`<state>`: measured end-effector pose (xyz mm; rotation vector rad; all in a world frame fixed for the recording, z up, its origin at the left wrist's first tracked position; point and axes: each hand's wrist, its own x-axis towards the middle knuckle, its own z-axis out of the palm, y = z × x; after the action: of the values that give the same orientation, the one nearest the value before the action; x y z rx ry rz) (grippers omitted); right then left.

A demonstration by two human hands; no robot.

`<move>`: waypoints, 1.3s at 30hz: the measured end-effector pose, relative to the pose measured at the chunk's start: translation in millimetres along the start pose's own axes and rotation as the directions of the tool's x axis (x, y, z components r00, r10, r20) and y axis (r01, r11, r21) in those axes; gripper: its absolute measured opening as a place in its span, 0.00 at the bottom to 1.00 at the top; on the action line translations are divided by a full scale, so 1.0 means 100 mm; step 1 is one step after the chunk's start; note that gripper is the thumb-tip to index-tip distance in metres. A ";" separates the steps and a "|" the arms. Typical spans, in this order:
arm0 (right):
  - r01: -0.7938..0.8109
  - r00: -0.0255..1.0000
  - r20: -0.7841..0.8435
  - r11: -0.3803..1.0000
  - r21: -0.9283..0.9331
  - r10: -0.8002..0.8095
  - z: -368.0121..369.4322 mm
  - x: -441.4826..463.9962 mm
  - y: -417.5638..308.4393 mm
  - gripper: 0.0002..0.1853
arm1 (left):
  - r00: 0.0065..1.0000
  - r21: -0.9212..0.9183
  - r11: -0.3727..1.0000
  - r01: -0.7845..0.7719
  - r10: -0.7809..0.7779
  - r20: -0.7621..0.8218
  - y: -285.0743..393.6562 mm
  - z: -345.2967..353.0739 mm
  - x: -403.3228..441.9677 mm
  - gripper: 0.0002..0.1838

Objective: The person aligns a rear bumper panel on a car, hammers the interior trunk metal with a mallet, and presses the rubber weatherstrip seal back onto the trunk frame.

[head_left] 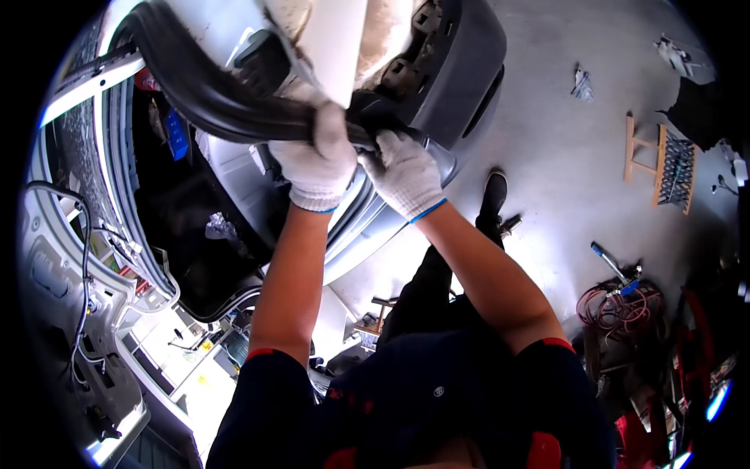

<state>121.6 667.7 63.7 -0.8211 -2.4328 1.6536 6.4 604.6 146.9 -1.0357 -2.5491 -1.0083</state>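
A thick, ribbed black strip [211, 109] arches from the upper left, across the opening of a vehicle, to the two gloved hands at upper centre. The left hand [316, 156] is closed around the strip, its fingers wrapped over the top; the right hand [405, 168], just beside it, grips the strip near its right end, the fingertips partly hidden. Directly above the hands, a white panel [332, 47] bounds the working space, and a dark grey bumper [465, 74] curves past the right hand on its outer side. The strip and the left hand screen part of the bodywork behind them. Below the arch lies the dark vehicle interior, holding a blue object [177, 134] and, lower down, a crumpled silvery wrapping [222, 227]. At far left stands a pale inner panel [55, 270] with loose cables [84, 258] running down its face. On the grey floor [547, 148] to the right, well apart from the hands, are a crumpled cloth [582, 84], a wooden stool [673, 168] with a patterned seat, and a coiled reddish hose [617, 306] with a blue-handled tool [612, 260] on it. The wearer's dark shoe [494, 191] rests between the bumper and these floor items.
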 end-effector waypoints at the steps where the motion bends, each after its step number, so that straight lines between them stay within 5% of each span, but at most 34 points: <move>1: 0.030 0.998 -0.064 0.997 0.069 -0.025 0.00 -0.03 0.00 0.22 | 0.998 -0.005 0.999 -0.054 0.054 0.030 0.04 0.06 -0.03 0.20; 5: 0.194 0.945 -0.310 0.947 0.258 -0.109 0.06 0.01 -0.01 0.19 | 0.971 0.120 0.993 0.020 -0.048 0.233 -0.12 0.09 -0.27 0.15; 7: 0.290 0.908 -0.391 0.901 0.322 -0.152 0.07 0.04 -0.03 0.18 | 0.891 0.088 0.950 0.300 -0.312 0.331 -0.11 0.05 -0.29 0.13; 8: 0.303 0.904 -0.401 0.881 0.364 -0.145 0.07 0.05 -0.04 0.17 | 0.867 0.171 0.936 0.307 -0.349 0.356 -0.08 -0.01 -0.30 0.12; 13: 0.292 0.940 -0.311 0.809 0.510 -0.143 0.05 0.14 -0.03 0.13 | 0.873 0.245 0.928 0.281 -0.354 0.337 -0.08 -0.03 -0.26 0.08; 16: 0.264 0.946 -0.295 0.852 0.452 -0.136 0.04 0.10 -0.03 0.14 | 0.941 0.227 0.974 0.001 -0.078 0.330 -0.24 -0.03 -0.29 0.08; 21: 0.144 0.966 -0.258 0.890 0.432 -0.031 0.01 0.09 -0.17 0.13 | 0.882 0.097 0.986 0.139 -0.168 0.440 -0.43 -0.10 -0.21 0.12; 22: 0.177 0.954 -0.298 0.877 0.447 -0.040 0.03 0.10 -0.17 0.14 | 0.840 0.210 0.975 0.068 -0.170 0.516 -0.43 -0.13 -0.20 0.14; 25: 0.231 0.924 -0.382 0.836 0.497 -0.028 0.09 0.15 -0.22 0.16 | 0.815 0.228 0.957 0.177 -0.272 0.511 -0.20 -0.12 -0.20 0.22; 27: 0.251 0.908 -0.419 0.810 0.529 -0.007 0.10 0.15 -0.23 0.15 | 0.912 0.254 0.964 0.074 -0.168 0.373 0.03 -0.10 -0.16 0.13; 31: 0.346 0.888 -0.449 0.785 0.514 -0.098 0.01 0.15 -0.26 0.16 | 0.811 0.009 0.839 0.544 -0.528 0.253 0.38 -0.12 -0.29 0.14; 39: 0.344 0.920 -0.375 0.703 0.623 -0.119 0.06 0.16 -0.13 0.16 | 0.854 -0.090 0.862 0.498 -0.470 0.225 0.28 -0.11 -0.28 0.08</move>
<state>100.4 666.6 68.8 -0.5515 -1.4502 1.9213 45.1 597.1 157.9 -0.5377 -3.0286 -1.2828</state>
